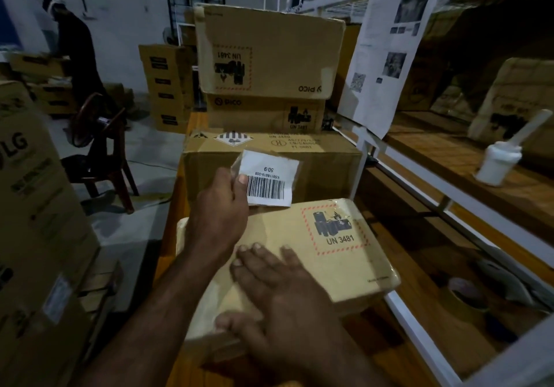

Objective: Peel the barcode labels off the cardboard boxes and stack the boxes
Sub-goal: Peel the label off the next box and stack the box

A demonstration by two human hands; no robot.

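A brown wooden bench [174,218] is seen in the middle. A flat cardboard box [317,266] is laid on its near end. A bigger box [326,170] is set just behind it, also on the bench. On the right, a white bottle [496,161] is stood on a wooden shelf [443,158]. A tape roll [467,299] is laid on a lower shelf [413,254].
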